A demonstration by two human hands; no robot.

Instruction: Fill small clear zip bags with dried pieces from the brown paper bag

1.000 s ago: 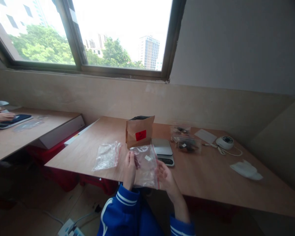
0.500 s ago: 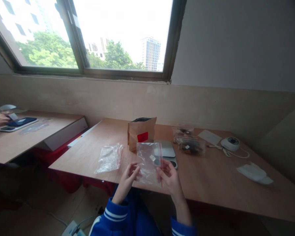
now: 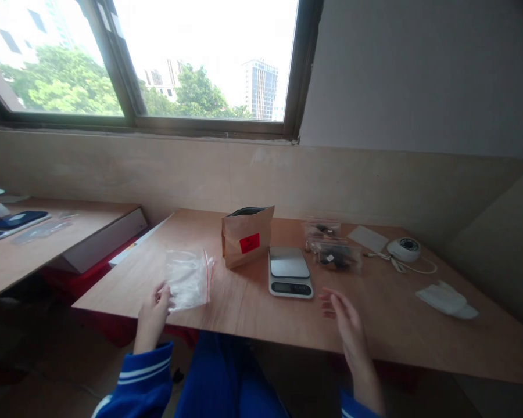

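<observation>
At lower left of centre, the bare, blue-cuffed left hand had its fingers closed on the left edge of a flat, clear plastic bag with a red-striped border, which lay on the brown wooden table. Such thin film probably called for a light pinch and a level lay, the striped border kept straight to avoid creasing. At centre stood an open-topped brown paper pouch; just right of it, a white digital scale with a silver plate. At lower right of centre, the bare right hand held nothing, its fingers slightly apart. The table's front edge ran near the bag's lower border, leaving little margin. The gap between bag and scale, before the pouch, offered sideways room; clear packets with dark contents limited reach beyond the right hand.
</observation>
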